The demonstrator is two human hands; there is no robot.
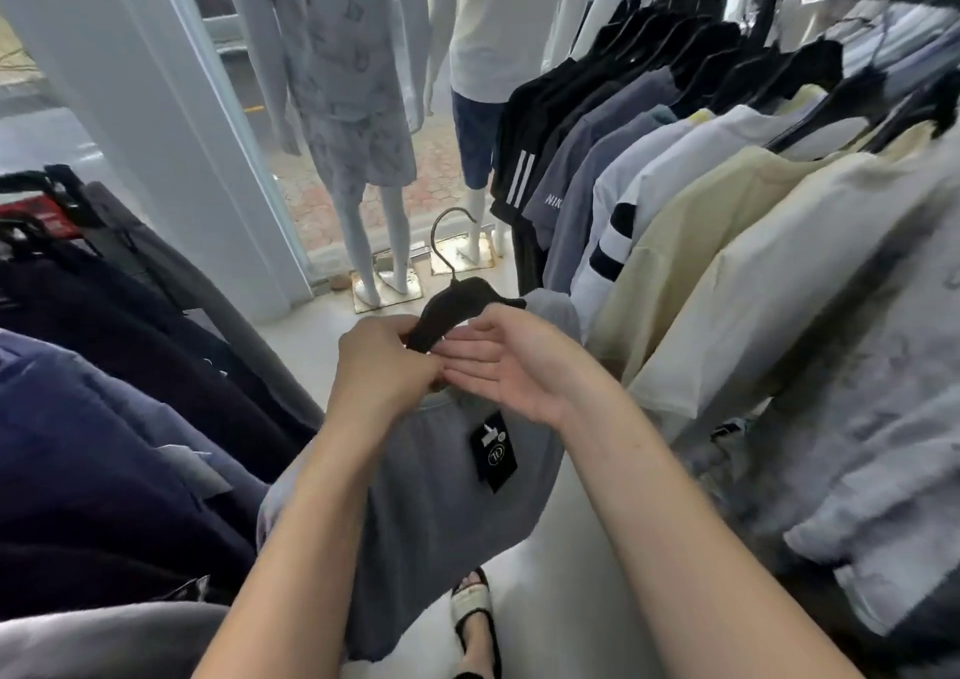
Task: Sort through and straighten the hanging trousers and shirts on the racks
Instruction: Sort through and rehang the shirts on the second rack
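Note:
A grey garment (431, 522) with a black tag (493, 452) hangs from a black hanger (457, 309) held off the rack in the aisle. My left hand (387, 366) grips the hanger's near end and the garment's top edge. My right hand (514, 361) lies against the hanger with fingers straight, palm turned up. The hanger's metal hook (449, 234) points away from me, free of any rail. A rack of shirts (727, 200) on black hangers runs along the right. Dark trousers (104, 366) hang on a rack at the left.
Two white mannequins (353, 106) stand on metal bases by the glass window ahead. A white pillar (156, 122) rises at the left. My sandalled foot (472, 611) shows on the pale floor below the garment. The aisle between the racks is narrow.

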